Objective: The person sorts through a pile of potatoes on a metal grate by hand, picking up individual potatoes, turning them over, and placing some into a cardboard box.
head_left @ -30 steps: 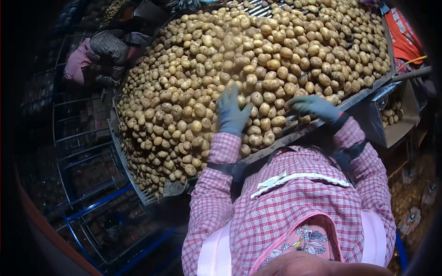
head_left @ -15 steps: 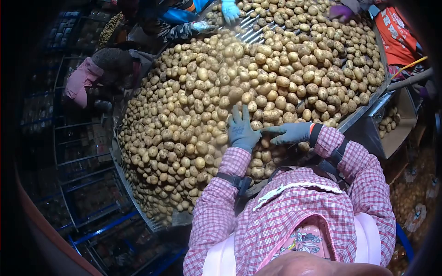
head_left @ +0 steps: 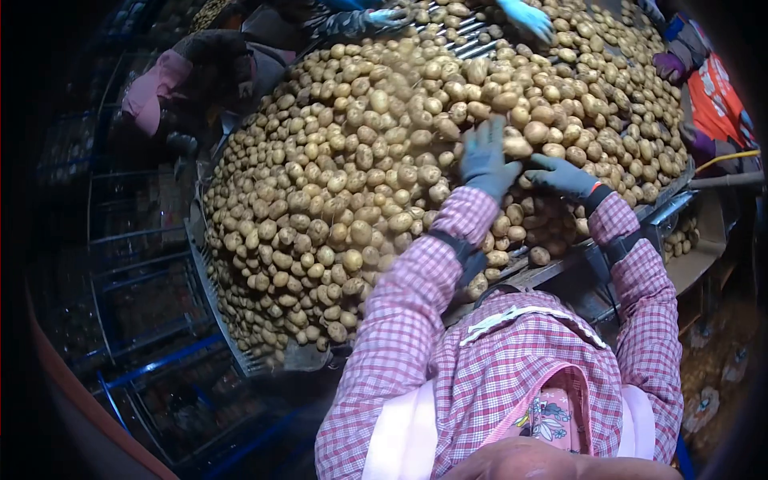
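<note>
A broad heap of brown potatoes (head_left: 344, 184) lies on a metal-edged sorting table. My left hand (head_left: 486, 160), in a grey-blue glove, rests palm down on the potatoes with its fingers stretched forward. Just right of it, my right hand (head_left: 563, 176) wears a similar glove and touches potatoes near the table's front edge, fingers extended toward the left hand. The two hands are close together. Neither is wrapped round a potato.
Co-workers' gloved hands reach in at the top, one in light blue (head_left: 528, 18), another in patterned sleeves (head_left: 386, 18). A purple glove (head_left: 670, 67) is at right. A box with potatoes (head_left: 708, 256) stands below the right edge; a person in pink (head_left: 152, 92) is at left.
Both my hands have moved forward and right over the heap. The light blue glove at the top has shifted right, and the purple glove has moved right and down.
</note>
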`<state>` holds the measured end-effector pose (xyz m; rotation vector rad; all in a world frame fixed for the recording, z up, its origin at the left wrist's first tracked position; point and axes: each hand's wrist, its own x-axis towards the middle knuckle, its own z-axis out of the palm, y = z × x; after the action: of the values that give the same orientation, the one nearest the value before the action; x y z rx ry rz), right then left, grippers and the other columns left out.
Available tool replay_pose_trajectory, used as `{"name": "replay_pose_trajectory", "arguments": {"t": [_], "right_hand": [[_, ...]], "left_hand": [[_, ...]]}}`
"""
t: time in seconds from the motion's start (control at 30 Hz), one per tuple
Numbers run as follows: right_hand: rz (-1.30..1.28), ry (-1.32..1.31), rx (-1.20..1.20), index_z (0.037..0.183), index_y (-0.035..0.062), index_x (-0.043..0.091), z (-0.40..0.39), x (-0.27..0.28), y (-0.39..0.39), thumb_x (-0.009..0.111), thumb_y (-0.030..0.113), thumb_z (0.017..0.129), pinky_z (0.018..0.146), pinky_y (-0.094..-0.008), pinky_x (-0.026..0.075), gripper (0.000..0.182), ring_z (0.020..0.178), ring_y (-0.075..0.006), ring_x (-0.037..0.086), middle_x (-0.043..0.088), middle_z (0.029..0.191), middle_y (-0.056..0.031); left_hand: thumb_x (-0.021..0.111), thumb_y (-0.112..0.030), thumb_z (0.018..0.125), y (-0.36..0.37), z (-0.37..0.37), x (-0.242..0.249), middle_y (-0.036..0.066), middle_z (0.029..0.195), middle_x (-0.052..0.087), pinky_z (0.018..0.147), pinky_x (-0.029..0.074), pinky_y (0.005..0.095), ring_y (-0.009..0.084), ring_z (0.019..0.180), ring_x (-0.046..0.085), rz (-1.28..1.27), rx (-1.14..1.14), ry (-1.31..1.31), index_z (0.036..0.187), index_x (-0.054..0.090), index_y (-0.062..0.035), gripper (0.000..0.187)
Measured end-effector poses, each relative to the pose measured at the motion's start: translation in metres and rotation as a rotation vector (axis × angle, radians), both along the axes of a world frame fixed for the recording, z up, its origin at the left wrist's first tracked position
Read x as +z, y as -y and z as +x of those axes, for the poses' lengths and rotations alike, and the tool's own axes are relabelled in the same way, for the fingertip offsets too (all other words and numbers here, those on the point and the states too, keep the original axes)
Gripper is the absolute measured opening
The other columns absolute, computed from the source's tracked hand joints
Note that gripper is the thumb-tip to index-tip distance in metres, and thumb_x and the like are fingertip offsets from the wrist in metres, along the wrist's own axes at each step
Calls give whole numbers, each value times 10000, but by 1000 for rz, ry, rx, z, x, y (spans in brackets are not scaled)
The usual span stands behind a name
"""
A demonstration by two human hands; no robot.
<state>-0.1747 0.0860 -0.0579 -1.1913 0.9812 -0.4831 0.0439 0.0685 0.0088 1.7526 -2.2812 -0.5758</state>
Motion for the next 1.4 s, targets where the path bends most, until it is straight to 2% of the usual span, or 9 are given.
{"name": "replay_pose_trajectory", "arguments": {"t": [0.2,0.3,0.4,0.5,0.73,0.87,0.93,1.23,1.4], "right_hand": [[-43,-241,-130,1335,29,605,-3,39,13,676,284,992,832,-260,511,433,976,-93,607,686,1130,-27],[60,-38,-272,1322,25,621,-10,44,7,667,254,999,736,-262,537,398,844,-95,645,704,1061,-32],[172,99,-388,1330,36,632,-3,51,-11,647,214,1011,608,-228,538,365,679,-71,647,718,972,-16],[181,96,-390,1291,49,675,10,55,-21,646,234,1016,552,-187,511,332,643,-41,630,717,915,20],[105,179,-255,1275,16,689,65,72,-11,619,236,1030,674,-233,559,337,785,-77,681,737,1110,-51],[158,234,-177,1310,28,667,85,90,-6,600,280,1023,704,-215,554,387,752,-59,675,734,983,4],[167,207,-242,1293,29,678,91,88,-11,601,287,1023,689,-200,529,382,735,-45,647,724,950,12],[256,254,-348,1251,22,709,89,72,-38,623,277,1023,600,-184,503,352,711,-32,593,724,1037,20],[462,445,-488,1437,122,545,98,86,-37,557,413,1035,620,-278,555,497,776,-163,677,679,1196,-71]], "left_hand": [[821,-341,790,-1,43,-19,203,1627,318,1236,285,449,381,1498,315,-123,-28,-260,1570,371,-83,937],[818,-238,824,7,154,58,179,1240,622,952,556,382,319,1071,649,-226,212,-165,1150,676,-32,411],[606,-557,976,36,265,36,199,1516,453,1082,496,448,362,1388,456,-160,544,371,1463,540,-107,667],[465,-689,988,59,235,61,194,1614,327,1163,412,528,384,1491,310,161,596,336,1564,426,-144,794],[674,-501,954,31,149,50,182,1557,415,1184,389,467,343,1465,359,87,284,212,1487,526,-144,658],[677,-391,981,12,112,56,162,1475,521,1190,392,427,326,1375,499,99,13,-86,1439,569,-170,520],[716,-293,941,49,126,50,192,1272,666,1034,527,394,300,1157,664,43,170,-278,1300,654,-43,442],[676,-329,908,201,167,-1,172,1238,680,987,542,431,333,1101,689,-144,267,412,1293,660,-121,438],[801,-180,836,123,127,37,127,1088,726,816,610,350,234,940,719,340,395,-814,1315,639,-81,515]]}}
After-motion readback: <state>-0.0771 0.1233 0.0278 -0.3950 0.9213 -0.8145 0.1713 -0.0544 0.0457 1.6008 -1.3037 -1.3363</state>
